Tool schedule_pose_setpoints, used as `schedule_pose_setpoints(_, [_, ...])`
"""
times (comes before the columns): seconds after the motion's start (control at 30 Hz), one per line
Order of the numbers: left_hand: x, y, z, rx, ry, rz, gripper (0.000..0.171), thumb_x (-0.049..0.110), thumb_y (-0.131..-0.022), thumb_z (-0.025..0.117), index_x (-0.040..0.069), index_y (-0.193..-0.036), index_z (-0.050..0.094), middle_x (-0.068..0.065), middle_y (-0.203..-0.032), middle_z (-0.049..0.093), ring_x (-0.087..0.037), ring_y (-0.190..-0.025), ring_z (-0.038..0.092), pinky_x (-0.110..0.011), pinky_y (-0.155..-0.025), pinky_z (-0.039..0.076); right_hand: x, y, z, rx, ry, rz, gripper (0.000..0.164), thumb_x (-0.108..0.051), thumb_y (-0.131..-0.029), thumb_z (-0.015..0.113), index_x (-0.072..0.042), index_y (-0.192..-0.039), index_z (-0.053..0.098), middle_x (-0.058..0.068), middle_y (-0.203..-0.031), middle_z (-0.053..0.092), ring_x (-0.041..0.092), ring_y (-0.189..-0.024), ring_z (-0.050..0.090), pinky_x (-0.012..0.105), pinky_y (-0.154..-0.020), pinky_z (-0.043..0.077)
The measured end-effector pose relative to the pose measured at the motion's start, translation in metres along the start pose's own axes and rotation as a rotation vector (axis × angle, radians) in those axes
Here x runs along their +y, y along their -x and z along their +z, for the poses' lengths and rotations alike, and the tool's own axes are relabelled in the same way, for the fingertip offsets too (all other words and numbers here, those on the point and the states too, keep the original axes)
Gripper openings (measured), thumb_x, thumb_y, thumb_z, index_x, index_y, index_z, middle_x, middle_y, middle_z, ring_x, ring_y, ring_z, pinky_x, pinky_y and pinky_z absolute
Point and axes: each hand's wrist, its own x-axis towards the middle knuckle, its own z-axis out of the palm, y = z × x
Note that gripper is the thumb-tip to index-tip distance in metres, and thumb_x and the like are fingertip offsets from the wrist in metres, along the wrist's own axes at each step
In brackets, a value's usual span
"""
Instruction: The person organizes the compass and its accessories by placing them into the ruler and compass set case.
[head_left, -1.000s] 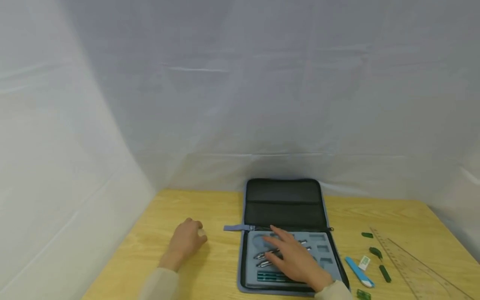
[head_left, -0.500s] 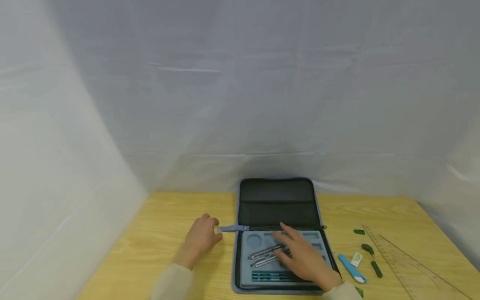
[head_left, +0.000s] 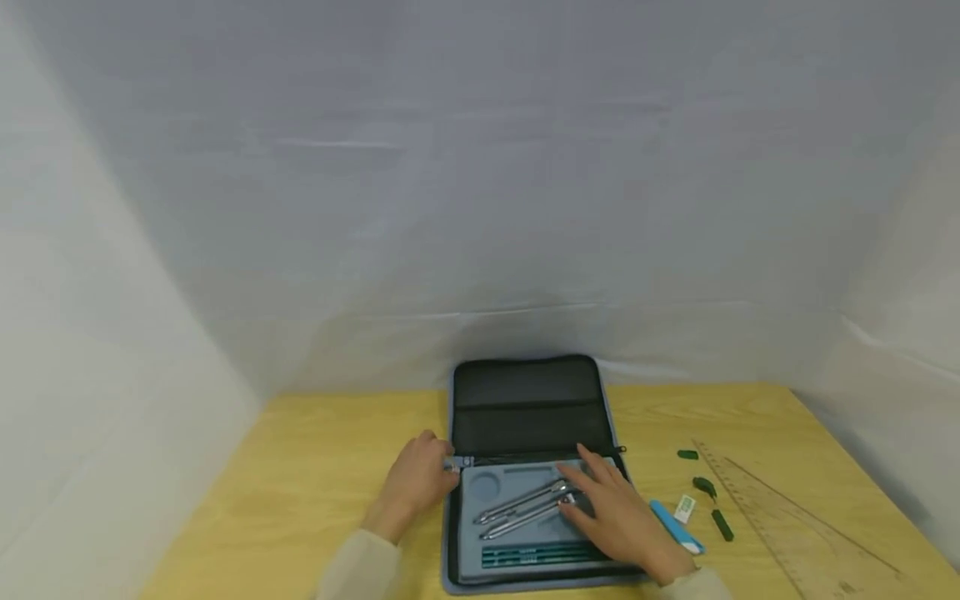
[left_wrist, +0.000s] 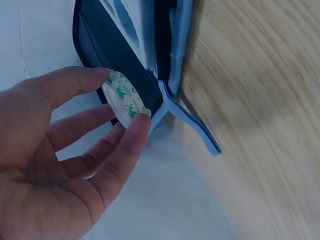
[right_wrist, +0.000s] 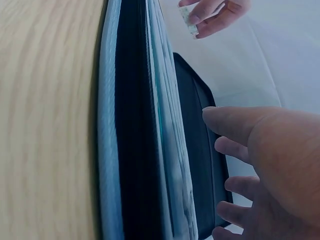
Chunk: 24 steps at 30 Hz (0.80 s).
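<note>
My left hand (head_left: 417,483) pinches a small roll of tape (left_wrist: 122,97), white with green print round its rim, between thumb and fingertips. It has come up to the left edge of the zip case (head_left: 525,427), beside the blue strap (left_wrist: 192,120). Fingers spread, my right hand (head_left: 618,521) hovers over the right part of the grey-blue tray (head_left: 471,500) and hides some slots. Two metal compasses (head_left: 517,502) lie slanted on the tray. Dark green pencils (head_left: 536,554) sit along its front. A round recess (head_left: 485,487) shows at the tray's back left.
Right of the case lie a blue-and-white utility knife (head_left: 677,527), a white eraser (head_left: 684,509), small green pieces (head_left: 722,526) and a clear set square (head_left: 780,525) on the wooden table (head_left: 315,483). Pale sheeting (head_left: 480,208) hangs behind and at both sides.
My left hand has moved right with the roll of tape, from the bare table to the case's left edge. My right hand stays over the tray, shifted slightly right across it.
</note>
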Motion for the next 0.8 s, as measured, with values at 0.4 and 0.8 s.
schedule_pose_setpoints(0.4, [0.021, -0.014, 0.018, -0.093, -0.003, 0.164, 0.025, 0.013, -0.077, 0.074, -0.002, -0.097, 0.070, -0.010, -0.089, 0.059, -0.028, -0.083, 0.057, -0.042, -0.075, 0.049, 0.014, 0.011, -0.005, 0.034, -0.025, 0.009, 0.051, -0.039, -0.094, 0.059, -0.013, -0.137, 0.053, 0.021, -0.151, 0.025, 0.046, -0.133, 0.029, 0.063, -0.097, 0.032])
schedule_pose_setpoints(0.8, [0.031, -0.016, 0.026, -0.179, -0.051, 0.143, 0.022, 0.013, -0.077, 0.072, 0.006, -0.097, 0.073, -0.004, -0.086, 0.058, -0.022, -0.078, 0.054, -0.038, -0.066, 0.049, 0.021, 0.018, -0.008, 0.069, -0.016, 0.084, 0.048, -0.037, -0.093, 0.060, -0.015, -0.136, 0.054, 0.019, -0.152, 0.024, 0.043, -0.133, 0.028, 0.061, -0.098, 0.033])
